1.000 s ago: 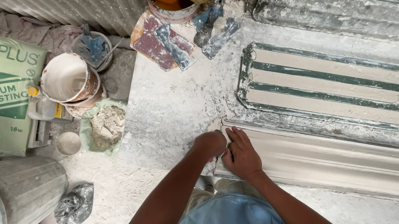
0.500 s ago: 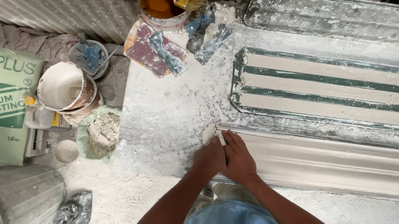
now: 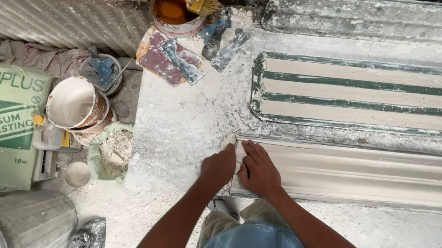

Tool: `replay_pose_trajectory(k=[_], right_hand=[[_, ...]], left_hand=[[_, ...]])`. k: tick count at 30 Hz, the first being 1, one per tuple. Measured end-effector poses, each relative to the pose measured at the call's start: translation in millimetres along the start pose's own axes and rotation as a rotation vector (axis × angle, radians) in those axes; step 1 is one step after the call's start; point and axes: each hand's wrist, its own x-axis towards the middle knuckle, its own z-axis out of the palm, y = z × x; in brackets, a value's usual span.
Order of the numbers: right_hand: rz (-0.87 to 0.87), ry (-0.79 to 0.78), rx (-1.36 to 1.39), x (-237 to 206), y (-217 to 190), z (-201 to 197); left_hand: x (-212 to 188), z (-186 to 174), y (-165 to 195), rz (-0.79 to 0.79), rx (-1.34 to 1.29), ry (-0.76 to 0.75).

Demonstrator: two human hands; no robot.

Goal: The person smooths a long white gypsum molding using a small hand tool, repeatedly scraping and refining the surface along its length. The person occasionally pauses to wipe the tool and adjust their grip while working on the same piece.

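While both hands press at the near-left end of the white plaster cornice moulding (image 3: 372, 170), a steady, even hold would probably suit best, since a cast end chips easily. Left hand (image 3: 217, 168) rests curled at the moulding's end corner, fingers (image 3: 230, 151) bent down on it; right hand (image 3: 258, 169) lies flat on top, fingers extended, gripping nothing. Running along the near edge of the dusty bench (image 3: 185, 124), the moulding sits beside the green-striped mould (image 3: 371, 93).

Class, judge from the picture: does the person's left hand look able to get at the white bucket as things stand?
Probably yes: the left hand rests by the moulding's end, and only dusty bare floor lies toward the white bucket.
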Motion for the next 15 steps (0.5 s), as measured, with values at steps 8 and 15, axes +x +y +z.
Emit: replay_pose_trajectory(k=[8, 15], right_hand=[[0.064, 0.032, 0.293, -11.5, 21.8, -23.7], [0.610, 0.018, 0.273, -107.3, 90.4, -95.5]], left_hand=[[-0.1, -1.5, 27.5, -0.198, -0.240, 0.122], [-49.2, 36.8, 87.5, 0.033, -0.908, 0.480]])
